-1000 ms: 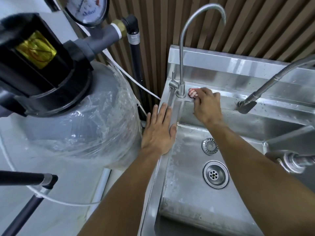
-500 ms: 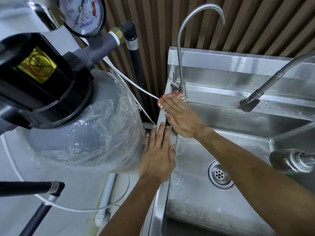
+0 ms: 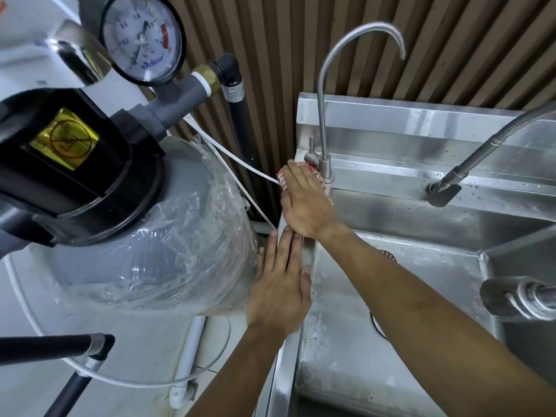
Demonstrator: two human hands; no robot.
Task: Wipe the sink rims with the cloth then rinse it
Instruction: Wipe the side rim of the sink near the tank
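Right hand (image 3: 302, 203) presses flat on the red-and-white cloth (image 3: 281, 179) at the sink's (image 3: 391, 365) back-left rim corner, beside the gooseneck tap (image 3: 323, 121); a second ago it was right of the tap. Left hand (image 3: 278, 288), fingers straight, stays flat on the left rim.

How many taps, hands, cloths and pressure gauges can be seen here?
Taps: 3 (gooseneck tap, hose tap, tap at the right edge)
Hands: 2 (left hand, right hand)
Cloths: 1 (cloth)
Pressure gauges: 1 (pressure gauge)
Total: 7
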